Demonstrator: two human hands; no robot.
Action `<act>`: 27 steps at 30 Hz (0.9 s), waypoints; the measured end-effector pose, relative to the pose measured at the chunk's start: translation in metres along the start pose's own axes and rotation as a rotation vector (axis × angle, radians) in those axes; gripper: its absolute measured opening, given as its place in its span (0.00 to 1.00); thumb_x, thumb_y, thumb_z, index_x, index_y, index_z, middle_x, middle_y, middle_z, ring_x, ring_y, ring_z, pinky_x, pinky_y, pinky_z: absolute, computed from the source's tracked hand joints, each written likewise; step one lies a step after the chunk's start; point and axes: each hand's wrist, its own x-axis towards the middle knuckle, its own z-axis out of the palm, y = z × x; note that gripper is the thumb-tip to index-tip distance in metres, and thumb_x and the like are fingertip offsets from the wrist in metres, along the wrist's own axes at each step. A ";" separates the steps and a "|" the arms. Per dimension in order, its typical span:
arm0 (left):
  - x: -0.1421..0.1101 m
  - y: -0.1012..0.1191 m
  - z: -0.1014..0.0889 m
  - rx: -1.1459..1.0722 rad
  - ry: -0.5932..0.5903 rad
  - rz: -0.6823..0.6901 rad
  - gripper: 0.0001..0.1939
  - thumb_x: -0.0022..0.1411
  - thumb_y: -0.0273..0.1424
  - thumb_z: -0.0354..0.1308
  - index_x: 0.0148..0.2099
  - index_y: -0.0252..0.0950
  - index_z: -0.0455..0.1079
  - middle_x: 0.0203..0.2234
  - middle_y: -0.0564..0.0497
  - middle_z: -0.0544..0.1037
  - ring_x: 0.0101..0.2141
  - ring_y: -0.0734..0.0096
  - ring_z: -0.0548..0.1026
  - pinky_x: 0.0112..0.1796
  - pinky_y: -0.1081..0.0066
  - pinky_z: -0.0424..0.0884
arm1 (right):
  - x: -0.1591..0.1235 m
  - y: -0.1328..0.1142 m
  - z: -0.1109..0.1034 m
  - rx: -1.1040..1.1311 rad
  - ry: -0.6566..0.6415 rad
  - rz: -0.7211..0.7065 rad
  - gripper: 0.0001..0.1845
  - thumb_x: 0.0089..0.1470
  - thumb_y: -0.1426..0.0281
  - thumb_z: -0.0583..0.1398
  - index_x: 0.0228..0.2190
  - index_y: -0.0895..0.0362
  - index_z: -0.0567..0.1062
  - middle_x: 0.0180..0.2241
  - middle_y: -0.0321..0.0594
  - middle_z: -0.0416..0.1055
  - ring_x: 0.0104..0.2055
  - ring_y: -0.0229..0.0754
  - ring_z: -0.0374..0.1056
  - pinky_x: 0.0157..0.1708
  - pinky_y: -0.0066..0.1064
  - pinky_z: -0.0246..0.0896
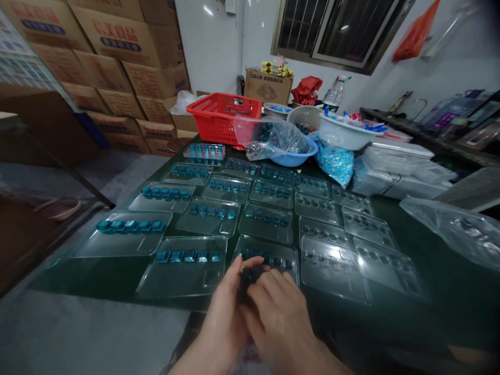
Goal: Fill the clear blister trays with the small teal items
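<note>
My left hand [223, 312] is cupped, palm up, around a clump of small dark pieces [250, 276]. Over that palm curls my right hand [279, 307], its fingertips in among the pieces; whether it pinches one is hidden. Just beyond the hands lies a clear plastic tray [296, 260], partly covered by them, with some pieces in its row of slots. To the left, another clear tray [172, 284] holds a row of teal blocks [190, 255]. On the right, a clear tray [332, 278] shows slots without teal blocks.
Several more clear trays cover the dark green table [89, 284]. Behind them stand a red basket [219, 125], a blue basin [295, 158] with a plastic bag, a bag of teal pieces [338, 164] and stacked clear boxes [398, 156]. Cardboard cartons [117, 41] rise at left.
</note>
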 end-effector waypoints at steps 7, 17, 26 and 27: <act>0.003 -0.002 -0.003 -0.040 -0.037 0.030 0.18 0.52 0.41 0.52 0.40 0.33 0.68 0.33 0.45 0.73 0.37 0.60 0.71 0.40 0.64 0.65 | -0.001 0.002 -0.003 0.130 -0.025 0.038 0.05 0.44 0.76 0.53 0.20 0.58 0.66 0.24 0.39 0.65 0.30 0.41 0.59 0.31 0.35 0.49; -0.008 -0.001 -0.017 0.347 -0.107 0.226 0.10 0.53 0.33 0.53 0.37 0.35 0.68 0.23 0.50 0.71 0.19 0.76 0.66 0.18 0.75 0.60 | 0.007 0.019 -0.037 0.740 -0.121 0.436 0.06 0.45 0.76 0.54 0.20 0.57 0.66 0.19 0.31 0.62 0.22 0.32 0.59 0.23 0.23 0.54; -0.014 -0.005 -0.016 0.615 0.040 0.405 0.07 0.45 0.32 0.61 0.28 0.34 0.67 0.16 0.54 0.68 0.14 0.83 0.58 0.15 0.78 0.52 | 0.006 0.020 -0.026 0.890 -0.134 0.482 0.04 0.48 0.74 0.54 0.23 0.58 0.65 0.20 0.31 0.62 0.22 0.30 0.57 0.22 0.22 0.52; -0.014 -0.005 -0.014 0.613 0.043 0.414 0.07 0.45 0.31 0.61 0.27 0.34 0.67 0.16 0.55 0.68 0.14 0.83 0.57 0.15 0.78 0.51 | 0.005 0.020 -0.026 0.906 -0.138 0.464 0.04 0.49 0.74 0.53 0.23 0.58 0.65 0.23 0.32 0.63 0.24 0.31 0.58 0.23 0.22 0.53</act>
